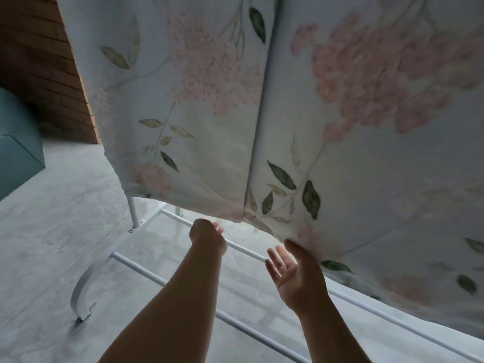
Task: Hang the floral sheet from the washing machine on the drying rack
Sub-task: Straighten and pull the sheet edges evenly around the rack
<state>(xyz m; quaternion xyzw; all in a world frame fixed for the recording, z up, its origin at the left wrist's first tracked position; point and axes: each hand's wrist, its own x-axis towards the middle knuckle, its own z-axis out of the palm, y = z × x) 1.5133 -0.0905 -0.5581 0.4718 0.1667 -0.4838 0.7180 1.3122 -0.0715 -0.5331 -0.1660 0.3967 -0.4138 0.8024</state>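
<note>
As the floral sheet [366,142] hangs, right hand [296,273] touches it, left hand [207,234] nearby.

We see only our two arms, both bare from the bottom of the view up to the wrists. Our left hand [207,233] and right hand [295,274] are likewise bare, fingers uncovered.

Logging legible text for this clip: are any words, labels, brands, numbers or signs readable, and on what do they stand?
None can be read.
The floral sheet carries only printed flowers and leaves.
The drying rack, the teal object, the brick wall and the floor show no lettering, label or number.
</note>
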